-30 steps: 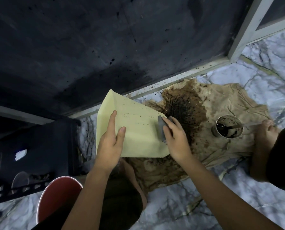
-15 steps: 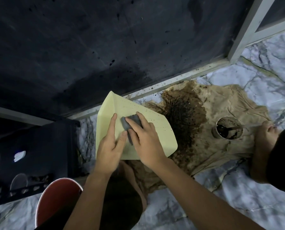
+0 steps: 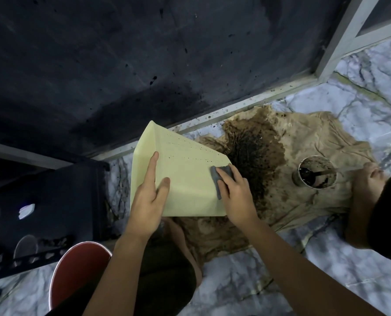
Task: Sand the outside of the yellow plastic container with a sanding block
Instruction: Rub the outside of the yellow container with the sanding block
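While the right hand (image 3: 236, 197) presses the grey sanding block (image 3: 221, 179) flat against the yellow container (image 3: 187, 179), the block sits at the right edge of the upturned face, just left of centre in the frame; its fingers lie curled over the block's top, gripping it; the left hand (image 3: 147, 201) rests spread on the same face toward its left side, forefinger straight and thumb out, steadying rather than gripping. Both hands touch the container, which lies directly ahead of them, held up off the stained brown cloth (image 3: 303, 156); its long axis runs from the upper left down toward the lower right, so the bare stretch of face lies between the two hands, to the left of the block; the right hand, already on the block, is the one placed for a stroke back across toward the left hand.

The container is pale yellow and matt, wedge-like, with flat sides meeting at rounded edges; rows of small dark dots cross its upper part; no scuff marks can be made out in this dim light; how much sanding remains cannot be told.
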